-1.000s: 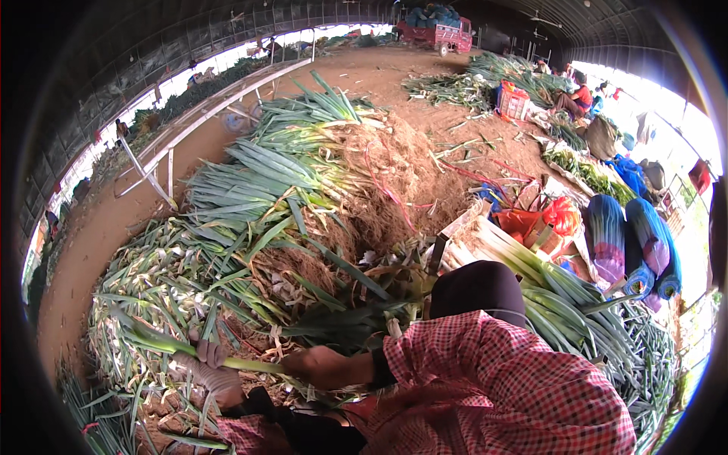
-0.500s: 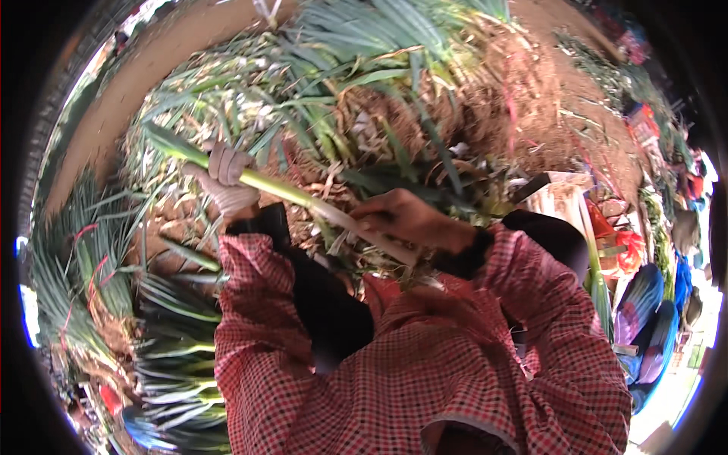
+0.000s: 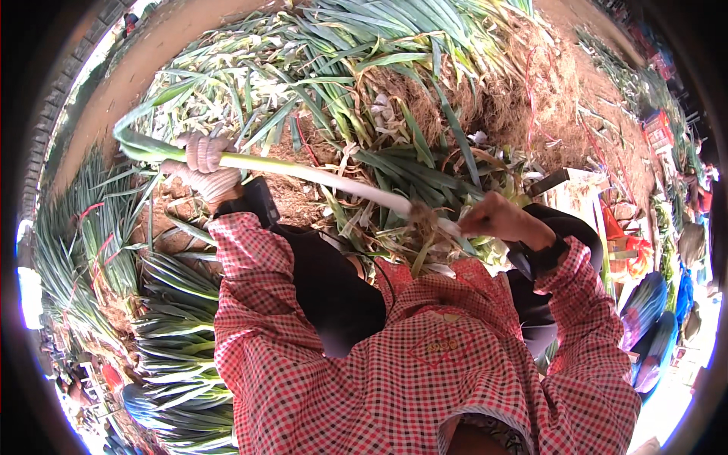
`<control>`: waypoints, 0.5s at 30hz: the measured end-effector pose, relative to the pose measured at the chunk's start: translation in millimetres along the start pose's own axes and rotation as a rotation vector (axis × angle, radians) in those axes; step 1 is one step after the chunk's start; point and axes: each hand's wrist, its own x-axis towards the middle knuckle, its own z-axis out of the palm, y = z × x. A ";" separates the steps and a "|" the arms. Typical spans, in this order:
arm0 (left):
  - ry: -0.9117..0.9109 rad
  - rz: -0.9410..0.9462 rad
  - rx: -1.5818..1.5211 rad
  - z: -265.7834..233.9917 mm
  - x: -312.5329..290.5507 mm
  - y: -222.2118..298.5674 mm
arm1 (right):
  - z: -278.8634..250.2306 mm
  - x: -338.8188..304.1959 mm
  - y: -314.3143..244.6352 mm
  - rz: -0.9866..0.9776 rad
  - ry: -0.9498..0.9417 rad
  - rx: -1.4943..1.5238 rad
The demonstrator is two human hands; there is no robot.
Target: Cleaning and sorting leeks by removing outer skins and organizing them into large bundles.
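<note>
Leek stalk [image 3: 303, 172] is in my left hand [image 3: 205, 167], gloved, fingers wrapped around it close to the leafy end. It's held clear of the ground, in front of the torso. Right hand [image 3: 504, 220] is bare, fingers curled in. Something pale [image 3: 447, 227] shows between its fingertips and the stalk; can't tell from my end if I'm pinching it or it's just background.

Key relation: long axis goes from far left at the leaves to nearer right at the root end [image 3: 422, 215], slanting slightly toward the body. Root end sits left of my right hand, near its fingertips, and the axis points roughly at that hand. Right is the nearer hand for the root end, left for the folded green tops [image 3: 140, 148], which bend back just past the glove.

Outward: loose trimmings [image 3: 227, 64] cover the ground beyond my left hand. Big leek heap [image 3: 409, 23] is at the far side, root mass [image 3: 523, 91] at its right edge. Wooden box [image 3: 580, 186] is just beyond my right hand, orange-red bag [image 3: 628, 254] off its near right corner. Tied bundles [image 3: 98, 235] lie on the ground at far left, with a leek row [image 3: 178, 334] beside my left sleeve [image 3: 258, 280].
</note>
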 end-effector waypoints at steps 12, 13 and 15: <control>0.433 0.301 0.338 -5.6 -1.0 -9.4 | 29.3 64.4 -80.8 -0.371 0.748 -0.768; 0.525 0.334 0.377 -5.9 0.1 -15.1 | 23.6 82.0 -80.4 -0.329 0.804 -0.870; 0.536 0.316 0.281 -5.4 3.7 -24.3 | 5.5 100.2 -69.5 -0.242 0.818 -1.055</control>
